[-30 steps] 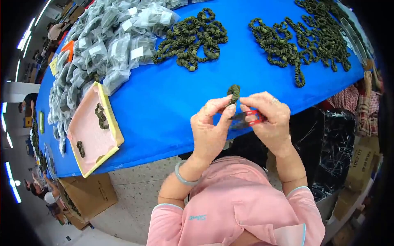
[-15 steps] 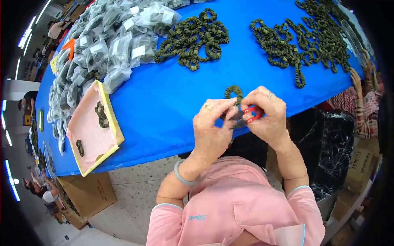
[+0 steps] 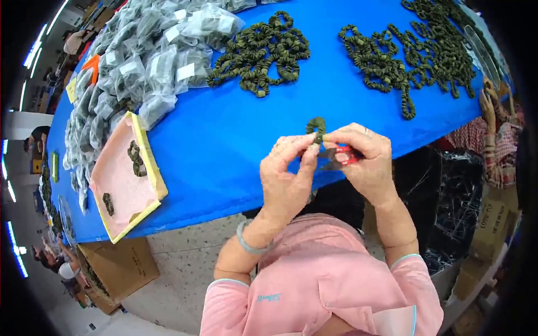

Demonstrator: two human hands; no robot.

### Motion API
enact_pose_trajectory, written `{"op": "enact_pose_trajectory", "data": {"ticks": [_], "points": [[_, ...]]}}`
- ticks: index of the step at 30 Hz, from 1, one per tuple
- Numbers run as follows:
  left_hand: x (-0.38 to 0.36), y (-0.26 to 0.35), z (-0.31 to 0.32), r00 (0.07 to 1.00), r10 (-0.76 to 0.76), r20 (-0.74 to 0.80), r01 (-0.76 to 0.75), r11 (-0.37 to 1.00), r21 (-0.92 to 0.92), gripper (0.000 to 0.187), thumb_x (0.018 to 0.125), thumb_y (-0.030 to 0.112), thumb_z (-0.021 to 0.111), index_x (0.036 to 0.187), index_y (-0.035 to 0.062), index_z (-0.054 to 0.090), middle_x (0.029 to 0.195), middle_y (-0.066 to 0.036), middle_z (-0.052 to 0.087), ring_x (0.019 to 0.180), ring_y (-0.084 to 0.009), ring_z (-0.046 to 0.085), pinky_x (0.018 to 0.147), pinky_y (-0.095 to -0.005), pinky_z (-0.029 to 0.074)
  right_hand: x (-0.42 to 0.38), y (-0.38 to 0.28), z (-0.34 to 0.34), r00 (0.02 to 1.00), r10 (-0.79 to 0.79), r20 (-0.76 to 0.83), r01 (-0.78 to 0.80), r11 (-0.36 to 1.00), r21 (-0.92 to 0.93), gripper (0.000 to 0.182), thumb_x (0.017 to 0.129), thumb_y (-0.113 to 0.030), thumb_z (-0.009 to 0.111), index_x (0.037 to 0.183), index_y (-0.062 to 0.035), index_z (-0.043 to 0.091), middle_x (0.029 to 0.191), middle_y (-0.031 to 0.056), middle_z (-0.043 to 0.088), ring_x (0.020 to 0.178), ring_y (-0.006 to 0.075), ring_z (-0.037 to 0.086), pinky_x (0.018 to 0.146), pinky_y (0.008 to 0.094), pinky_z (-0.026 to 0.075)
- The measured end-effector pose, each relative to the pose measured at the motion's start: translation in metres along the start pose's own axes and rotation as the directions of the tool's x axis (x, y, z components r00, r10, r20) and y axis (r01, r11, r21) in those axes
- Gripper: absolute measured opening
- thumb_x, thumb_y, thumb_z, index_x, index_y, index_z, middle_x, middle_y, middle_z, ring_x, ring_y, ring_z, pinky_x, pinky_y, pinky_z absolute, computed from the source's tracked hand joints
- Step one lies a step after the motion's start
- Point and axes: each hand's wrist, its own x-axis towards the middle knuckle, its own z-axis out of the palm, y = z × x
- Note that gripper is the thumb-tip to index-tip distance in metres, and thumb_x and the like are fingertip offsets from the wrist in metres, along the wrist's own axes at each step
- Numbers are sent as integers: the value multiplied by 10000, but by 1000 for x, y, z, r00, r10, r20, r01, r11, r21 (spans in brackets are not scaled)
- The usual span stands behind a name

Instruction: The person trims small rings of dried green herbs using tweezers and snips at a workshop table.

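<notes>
A dark green gathered scrunchie (image 3: 316, 126) stands up between my two hands, above the near edge of the blue-covered table. My left hand (image 3: 287, 175) pinches its lower part between thumb and forefinger. My right hand (image 3: 365, 162) is closed around small thread snips (image 3: 346, 158) with red handles, the dark blades pointing left below the scrunchie. The right thumb and forefinger come together at the scrunchie's right side; whether they grip the fabric or a loose thread is too small to make out.
Green scrunchies are heaped at the back middle (image 3: 260, 53) and back right (image 3: 386, 59). Packed clear bags (image 3: 159, 70) pile up at left. A pink tray (image 3: 126, 185) with yellow edges holds several scrunchies. At the right edge, another person's hands (image 3: 488, 106) rest by the table.
The snips' blades have swung down and away from the scrunchie. My left hand has shifted slightly left, and my right fingertips have moved in beside the scrunchie.
</notes>
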Motion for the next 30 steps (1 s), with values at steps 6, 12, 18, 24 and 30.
{"op": "enact_pose_trajectory", "data": {"ticks": [6,12,18,24,30], "points": [[3,1,-2,924,381,34,-368,862,348,263,748,-61,644,999,16,666,890,-96,650,720,-166,546,646,-280,469,0,-9,0,999,-46,15,48,983,-174,228,626,79,694,819,-36,654,731,47,623,566,131,518,506,239,432],[4,9,0,949,312,47,-309,890,335,296,718,-78,646,995,25,666,903,-98,648,723,-195,549,643,-282,469,-1,-2,2,992,-127,-9,121,966,-227,214,614,85,683,786,-37,641,730,43,624,566,136,508,504,233,415],[2,11,-2,986,-142,91,153,980,-128,328,705,-88,644,1010,30,662,910,-97,648,728,-212,551,639,-287,471,-3,-6,-2,999,17,-31,-18,999,-35,187,616,87,665,761,-27,635,719,46,617,563,132,474,498,228,371],[4,9,0,994,109,31,-111,990,90,286,717,-79,649,984,21,670,912,-98,648,722,-195,549,634,-284,470,-4,-7,-1,997,65,-39,-65,998,2,209,607,80,676,767,-43,623,703,32,603,556,123,474,491,229,387],[5,6,1,920,382,88,-386,843,375,281,714,-70,662,980,22,674,889,-97,649,719,-179,543,637,-287,469,-3,-7,-2,1000,-26,4,26,983,-183,195,608,62,693,751,-43,612,683,22,586,542,111,454,481,232,382]]}}
